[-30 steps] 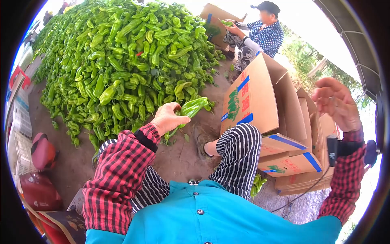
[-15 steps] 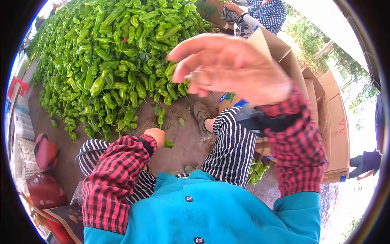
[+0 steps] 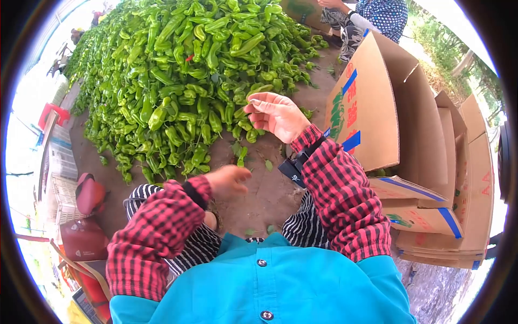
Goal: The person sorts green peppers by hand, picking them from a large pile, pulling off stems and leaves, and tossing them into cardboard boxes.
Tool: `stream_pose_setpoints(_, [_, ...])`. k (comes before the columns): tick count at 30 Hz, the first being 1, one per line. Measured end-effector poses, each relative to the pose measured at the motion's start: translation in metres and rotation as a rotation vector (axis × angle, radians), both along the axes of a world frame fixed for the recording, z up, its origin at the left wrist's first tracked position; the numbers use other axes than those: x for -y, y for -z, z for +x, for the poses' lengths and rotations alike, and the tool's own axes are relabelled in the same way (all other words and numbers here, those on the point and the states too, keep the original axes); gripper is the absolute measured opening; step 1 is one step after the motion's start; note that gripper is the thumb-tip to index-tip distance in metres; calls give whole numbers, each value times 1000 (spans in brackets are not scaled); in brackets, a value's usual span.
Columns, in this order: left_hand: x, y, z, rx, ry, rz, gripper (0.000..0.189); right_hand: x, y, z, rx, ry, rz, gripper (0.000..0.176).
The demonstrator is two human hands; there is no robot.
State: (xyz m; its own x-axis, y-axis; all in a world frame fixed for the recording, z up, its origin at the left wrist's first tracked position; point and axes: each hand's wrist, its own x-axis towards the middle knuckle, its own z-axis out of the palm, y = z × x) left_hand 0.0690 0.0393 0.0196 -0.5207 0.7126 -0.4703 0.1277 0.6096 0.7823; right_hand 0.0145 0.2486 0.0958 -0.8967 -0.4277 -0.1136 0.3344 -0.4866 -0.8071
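A large heap of green peppers [image 3: 178, 81] lies on the ground before me. My right hand [image 3: 278, 114] is raised at the heap's near right edge, palm turned inward. Its fingers are curved and a little apart, and I see nothing held in them. My left hand [image 3: 229, 181] hovers lower, over the bare ground between my knees. It is slightly blurred, its fingers reaching to the right with a gap at the thumb, and no pepper shows in it. A single green pepper [image 3: 242, 156] lies on the ground just beyond the left hand.
An open cardboard box [image 3: 361, 102] stands at my right, with more cardboard boxes [image 3: 475, 194] beside it. Another person [image 3: 377, 19] sits at the back right. On the left are a dark red bag [image 3: 83, 237] and a white plastic crate [image 3: 65, 200].
My right hand has come down from high in front of the box, away from the camera. The left hand has moved right; the green piece by its fingers no longer shows. The view has shifted.
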Motion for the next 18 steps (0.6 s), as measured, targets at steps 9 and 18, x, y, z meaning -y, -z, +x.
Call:
stream_pose_setpoints(9, [78,-133,-53,18,-521,240,33,12,-13,-4,-106,-56,117,20])
stream_pose_setpoints(18, [152,-158,-53,-152,-454,-122,38,25,6,-11,47,-77,138,18])
